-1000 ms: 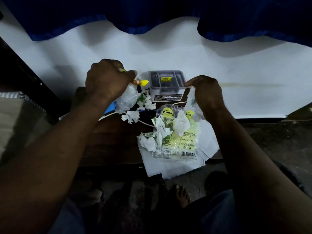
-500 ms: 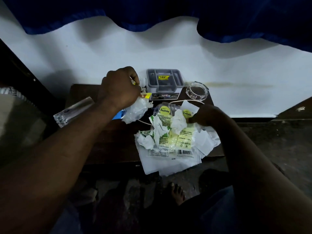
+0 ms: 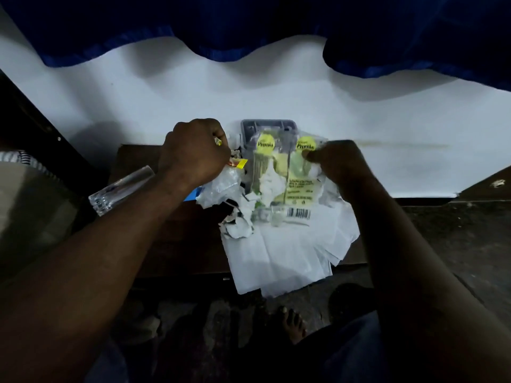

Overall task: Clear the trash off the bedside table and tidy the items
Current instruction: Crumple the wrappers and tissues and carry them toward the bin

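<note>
the premia packet (image 3: 300, 189) lies on white papers (image 3: 282, 258) at the right of the bedside table (image 3: 188, 244), long axis far-to-near. the right hand (image 3: 336, 164) pinches its far right corner. just left, the left hand (image 3: 195, 153) is fisted round crumpled wrappers (image 3: 221, 186).

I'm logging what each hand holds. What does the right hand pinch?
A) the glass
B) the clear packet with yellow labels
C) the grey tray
B: the right hand pinches the top edge of the clear packet beside a yellow label.
</note>
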`<state>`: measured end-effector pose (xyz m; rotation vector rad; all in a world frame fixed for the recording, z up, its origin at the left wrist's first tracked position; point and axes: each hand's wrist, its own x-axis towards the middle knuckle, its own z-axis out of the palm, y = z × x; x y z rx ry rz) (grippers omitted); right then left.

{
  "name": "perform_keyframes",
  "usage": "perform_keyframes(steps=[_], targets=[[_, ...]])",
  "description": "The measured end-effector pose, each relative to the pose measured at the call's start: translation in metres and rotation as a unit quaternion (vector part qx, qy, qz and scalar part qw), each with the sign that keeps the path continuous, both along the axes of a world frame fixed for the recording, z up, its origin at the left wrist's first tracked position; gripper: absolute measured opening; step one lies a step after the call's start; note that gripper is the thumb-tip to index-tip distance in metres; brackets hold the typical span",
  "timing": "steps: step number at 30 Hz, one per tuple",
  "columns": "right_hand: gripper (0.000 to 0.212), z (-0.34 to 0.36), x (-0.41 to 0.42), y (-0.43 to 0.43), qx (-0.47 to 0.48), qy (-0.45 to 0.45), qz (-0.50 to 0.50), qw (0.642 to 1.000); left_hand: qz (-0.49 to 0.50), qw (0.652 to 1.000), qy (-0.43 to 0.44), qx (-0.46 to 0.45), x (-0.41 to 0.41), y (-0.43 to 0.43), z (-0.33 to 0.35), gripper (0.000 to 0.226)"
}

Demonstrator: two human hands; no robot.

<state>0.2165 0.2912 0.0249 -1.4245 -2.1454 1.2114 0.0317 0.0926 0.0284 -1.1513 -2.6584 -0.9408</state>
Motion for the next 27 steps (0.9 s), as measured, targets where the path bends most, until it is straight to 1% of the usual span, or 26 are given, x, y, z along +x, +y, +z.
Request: perform_keyframes(steps=[2, 4, 6, 8, 10, 13, 15, 17, 20, 21, 24, 25, 26, 27], targets=[[0.038, 0.011, -0.003, -0.006, 0.060, 0.043, -0.028, 0.997, 0.003, 1.000, 0.000, 0.005, 0.001, 0.000, 0.002, 0.006], [0.052, 0.021, -0.005, -0.016, 0.127, 0.043, -0.031, 0.991, 0.007, 1.000, -0.001, 0.009, 0.004, 0.001, 0.005, 0.006], [0.051, 0.025, -0.006, -0.026, 0.150, 0.056, -0.027, 0.987, 0.015, 0.999, -0.021, 0.026, 0.007, 0.002, 0.008, 0.008], [0.039, 0.025, -0.008, -0.032, 0.139, 0.102, -0.037, 0.984, 0.022, 0.997, -0.045, 0.055, 0.012, 0.003, 0.012, 0.009], [0.033, 0.025, -0.008, -0.035, 0.097, 0.153, -0.067, 0.981, 0.022, 0.994, -0.069, 0.081, 0.016, 0.005, 0.017, 0.016], [0.026, 0.032, -0.002, -0.038, -0.012, 0.241, -0.105, 0.965, 0.039, 0.987, -0.104, 0.113, 0.024, 0.010, 0.025, 0.030], [0.034, 0.039, 0.005, -0.041, -0.088, 0.315, -0.106, 0.939, 0.066, 0.982, -0.107, 0.138, 0.032, 0.016, 0.029, 0.038], [0.038, 0.043, 0.011, -0.044, -0.119, 0.375, -0.117, 0.912, 0.085, 0.973, -0.125, 0.172, 0.041, 0.023, 0.032, 0.047], [0.027, 0.045, 0.014, -0.046, -0.177, 0.441, -0.132, 0.870, 0.112, 0.957, -0.182, 0.198, 0.056, 0.031, 0.031, 0.053], [0.027, 0.046, 0.016, -0.046, -0.203, 0.455, -0.133, 0.857, 0.105, 0.952, -0.201, 0.205, 0.063, 0.034, 0.029, 0.054], [0.044, 0.042, 0.025, -0.045, -0.255, 0.428, -0.152, 0.853, 0.055, 0.928, -0.271, 0.248, 0.091, 0.043, 0.025, 0.049], [0.050, 0.041, 0.028, -0.046, -0.286, 0.430, -0.149, 0.843, 0.039, 0.917, -0.298, 0.263, 0.099, 0.045, 0.024, 0.045], [0.061, 0.041, 0.033, -0.046, -0.324, 0.452, -0.142, 0.819, 0.021, 0.909, -0.318, 0.269, 0.109, 0.049, 0.025, 0.041], [0.075, 0.043, 0.040, -0.045, -0.357, 0.487, -0.133, 0.786, 0.004, 0.906, -0.329, 0.266, 0.120, 0.055, 0.026, 0.039]])
